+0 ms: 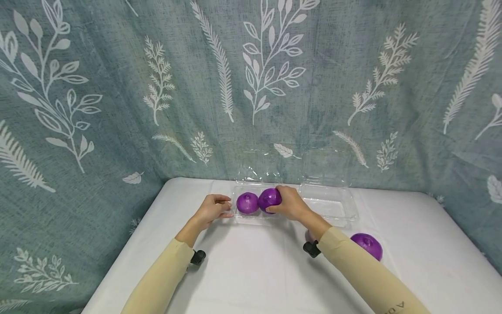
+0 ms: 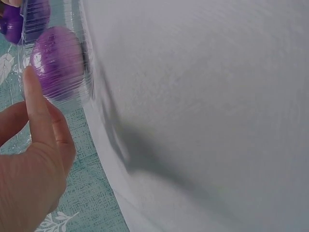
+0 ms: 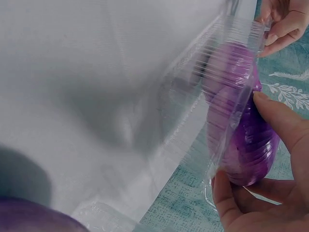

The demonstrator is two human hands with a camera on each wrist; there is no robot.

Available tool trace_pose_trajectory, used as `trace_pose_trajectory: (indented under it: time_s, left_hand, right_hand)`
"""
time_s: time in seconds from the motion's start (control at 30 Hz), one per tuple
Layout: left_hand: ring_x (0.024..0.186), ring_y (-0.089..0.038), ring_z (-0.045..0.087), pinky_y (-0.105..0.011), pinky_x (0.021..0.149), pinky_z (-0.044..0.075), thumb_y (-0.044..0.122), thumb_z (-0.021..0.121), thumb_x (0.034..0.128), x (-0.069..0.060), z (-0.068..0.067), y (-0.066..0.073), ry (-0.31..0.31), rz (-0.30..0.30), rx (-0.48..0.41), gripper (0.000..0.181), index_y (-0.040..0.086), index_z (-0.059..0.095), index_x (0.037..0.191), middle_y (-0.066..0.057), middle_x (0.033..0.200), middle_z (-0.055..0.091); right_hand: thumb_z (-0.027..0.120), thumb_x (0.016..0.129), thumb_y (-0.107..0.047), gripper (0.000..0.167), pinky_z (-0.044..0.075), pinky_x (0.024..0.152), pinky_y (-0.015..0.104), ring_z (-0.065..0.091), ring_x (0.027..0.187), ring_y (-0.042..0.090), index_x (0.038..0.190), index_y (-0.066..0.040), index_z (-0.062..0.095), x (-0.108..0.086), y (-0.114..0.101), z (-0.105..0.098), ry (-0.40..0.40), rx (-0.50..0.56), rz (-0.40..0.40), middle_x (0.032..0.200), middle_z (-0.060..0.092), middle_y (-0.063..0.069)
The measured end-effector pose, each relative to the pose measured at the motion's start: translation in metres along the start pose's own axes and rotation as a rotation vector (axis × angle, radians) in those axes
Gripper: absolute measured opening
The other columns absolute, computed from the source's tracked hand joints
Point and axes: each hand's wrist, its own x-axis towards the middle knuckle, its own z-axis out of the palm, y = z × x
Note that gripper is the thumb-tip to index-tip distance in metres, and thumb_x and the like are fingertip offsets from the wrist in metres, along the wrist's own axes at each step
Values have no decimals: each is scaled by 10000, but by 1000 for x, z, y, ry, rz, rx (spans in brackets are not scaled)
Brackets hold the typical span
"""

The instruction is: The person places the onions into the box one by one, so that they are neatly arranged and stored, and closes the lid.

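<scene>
Right hand (image 1: 291, 203) grips purple onion (image 1: 268, 200) in left clamshell (image 1: 245, 218) beside second onion (image 1: 247, 203); left hand (image 1: 211, 210), fingers loosely apart, touches clamshell's left edge. Filling looks partway: lids (image 1: 259, 172) up, right clamshell (image 1: 323, 208) unfilled, third onion (image 1: 367, 245) on surface (image 1: 251, 270), near right.

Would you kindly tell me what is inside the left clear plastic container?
In the head view, two round purple objects; the right hand grips one, hiding part of its right side.

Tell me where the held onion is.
In the head view, the held onion is in the right hand, just right of another onion in the left clear container.
</scene>
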Motion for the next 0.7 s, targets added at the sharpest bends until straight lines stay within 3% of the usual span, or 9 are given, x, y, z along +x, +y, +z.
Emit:
trace_pose_trajectory:
  time_s: [0.3,0.7]
  left_hand:
    - [963,-260,627,-344,841,644,-66,544,1005,1,0,0,3,-9,-6,383,-155,514,1377,-188,1100,556]
    - [993,-296,638,-323,843,641,-70,541,1005,0,0,-2,-5,9,-5,368,-157,525,1362,-169,1073,542]
  right_hand:
    - [922,761,-233,515,581,931,488,648,1012,372,1092,44,640,4,2,11,16,-113,-23,1020,699,195]
    - [918,765,-282,559,575,923,502,558,1055,351,1148,26,650,6,4,17,7,-179,10,1076,701,179]
